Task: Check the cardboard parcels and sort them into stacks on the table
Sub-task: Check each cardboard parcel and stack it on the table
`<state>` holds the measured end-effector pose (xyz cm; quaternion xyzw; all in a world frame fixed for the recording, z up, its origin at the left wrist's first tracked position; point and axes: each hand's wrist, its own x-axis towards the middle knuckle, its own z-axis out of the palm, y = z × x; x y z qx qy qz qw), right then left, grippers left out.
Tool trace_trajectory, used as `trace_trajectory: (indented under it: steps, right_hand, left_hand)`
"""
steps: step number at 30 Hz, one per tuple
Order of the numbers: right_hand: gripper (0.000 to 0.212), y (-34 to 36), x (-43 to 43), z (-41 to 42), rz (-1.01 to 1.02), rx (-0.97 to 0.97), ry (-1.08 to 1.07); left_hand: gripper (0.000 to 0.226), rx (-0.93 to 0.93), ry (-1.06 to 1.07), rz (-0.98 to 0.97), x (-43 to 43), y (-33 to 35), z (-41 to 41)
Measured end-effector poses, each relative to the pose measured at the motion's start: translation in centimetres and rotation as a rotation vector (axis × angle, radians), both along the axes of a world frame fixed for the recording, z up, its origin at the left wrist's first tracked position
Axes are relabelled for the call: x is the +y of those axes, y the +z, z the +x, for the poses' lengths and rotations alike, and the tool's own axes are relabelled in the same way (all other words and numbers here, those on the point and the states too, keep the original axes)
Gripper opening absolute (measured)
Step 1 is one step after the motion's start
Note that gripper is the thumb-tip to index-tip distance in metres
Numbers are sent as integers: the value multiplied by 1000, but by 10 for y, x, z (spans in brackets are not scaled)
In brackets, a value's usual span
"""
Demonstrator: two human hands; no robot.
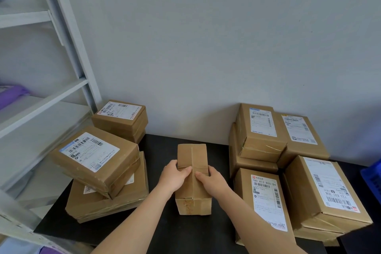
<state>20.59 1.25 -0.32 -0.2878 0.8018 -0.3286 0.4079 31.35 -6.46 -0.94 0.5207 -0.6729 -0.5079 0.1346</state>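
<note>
A narrow cardboard parcel [193,154] with no label on its top face lies lengthwise in the middle of the black table [162,146]. My left hand [174,176] grips its left side, thumb on the top face. My right hand [212,181] grips its right side, thumb also on top. To the left, a labelled parcel [94,156] lies tilted on a larger flat parcel [107,202]. Behind them sits another stack of two labelled parcels [120,117]. On the right stand several labelled parcels [266,196], some of them stacked.
A white metal shelf rack [68,93] stands at the left, touching the table's edge, with a purple bag [12,95] on one shelf. A blue crate [373,179] shows at the right edge. A plain wall closes the back.
</note>
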Motion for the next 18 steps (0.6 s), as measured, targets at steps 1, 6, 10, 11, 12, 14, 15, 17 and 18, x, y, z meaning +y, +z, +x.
trace_trajectory:
  steps: [1,6,10,11,12,14,15,17,18]
  right_hand:
    - [55,-1,-2,-1,8,4,2]
    - [49,-3,-4,-7,25,45,21]
    - [47,-3,-4,-10,66,79,36]
    - [47,-3,-5,-11,75,81,36]
    - [47,-2,-5,-12,81,83,39]
    - [47,-2,-6,-13,90,87,45]
    - [47,-2,-6,-13,94,89,49]
    - [45,-1,-7,-15,93,80,59]
    - [43,-1,-7,-16,89,64,64]
  left_hand:
    - [53,-12,-17,-8,-1,-1,0]
    - [48,-59,-78,5,-4,-7,-6]
    - [45,-139,-107,-30,-5,-12,-13]
    - [44,-156,-111,-36,-5,-13,-14]
    - [44,-168,-114,-41,-6,-13,-15]
    - [45,-178,-119,-38,-7,-14,-16]
    - [45,-177,-120,-34,-7,-14,-16]
    - [46,-166,-119,-23,-7,-14,-15]
    - [47,-157,-117,-16,-7,-14,-15]
